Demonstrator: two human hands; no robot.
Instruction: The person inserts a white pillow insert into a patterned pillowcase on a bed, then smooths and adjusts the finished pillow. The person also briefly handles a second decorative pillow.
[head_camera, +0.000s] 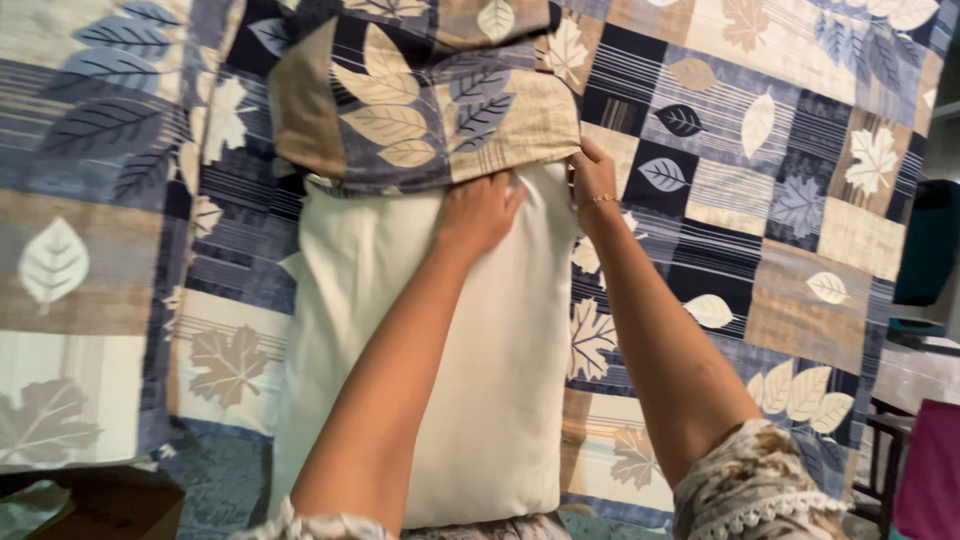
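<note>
A white pillow (400, 330) lies lengthwise on a bed, its far end inside a leaf-patterned pillowcase (420, 100) in blue, beige and tan. My left hand (482, 210) presses flat on the pillow right at the pillowcase's open edge, fingers partly under the fabric. My right hand (592, 178), with a thin bracelet at the wrist, pinches the right corner of the pillowcase's opening beside the pillow.
A matching leaf-patterned bedspread (760, 200) covers the bed all around. A dark wooden piece of furniture (890, 440) and a magenta object (930, 470) stand at the lower right. A brown surface (100, 505) shows at the lower left.
</note>
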